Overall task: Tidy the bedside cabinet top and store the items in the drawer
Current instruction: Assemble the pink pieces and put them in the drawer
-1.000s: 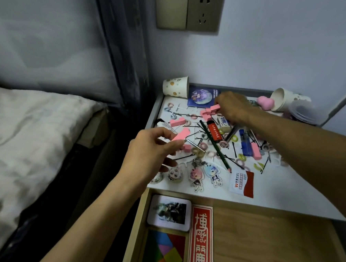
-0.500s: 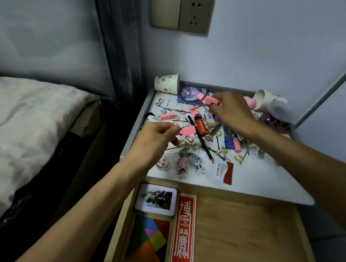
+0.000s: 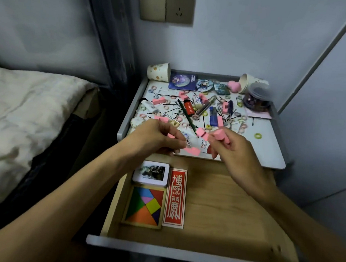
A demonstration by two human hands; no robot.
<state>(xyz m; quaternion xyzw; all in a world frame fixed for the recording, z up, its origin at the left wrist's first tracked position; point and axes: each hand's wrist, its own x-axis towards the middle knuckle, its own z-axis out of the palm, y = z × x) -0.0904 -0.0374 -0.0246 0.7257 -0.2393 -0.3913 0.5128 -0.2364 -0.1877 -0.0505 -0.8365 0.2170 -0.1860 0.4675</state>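
The white cabinet top [image 3: 269,145] is littered with pink blocks, hair ties, bobby pins, a green pencil [image 3: 186,116], a red lighter [image 3: 189,108] and a blue lighter [image 3: 213,118]. Below it the wooden drawer [image 3: 223,212] stands pulled out. Over the cabinet's front edge, my left hand [image 3: 157,137] pinches a pink block [image 3: 192,151]. My right hand [image 3: 234,153] grips two pink blocks [image 3: 219,134] close beside it.
Inside the drawer lie a white card tin [image 3: 151,173], a tangram box [image 3: 144,206] and a red card [image 3: 175,198]. At the cabinet's back stand a tipped paper cup [image 3: 159,71], badges, a pink heart [image 3: 234,86] and a clear jar [image 3: 257,98]. A bed [image 3: 25,116] is left.
My right hand has pulled back from the rear of the cabinet top to its front edge, carrying pink blocks. My left hand has come slightly nearer with its block, and the two hands now meet.
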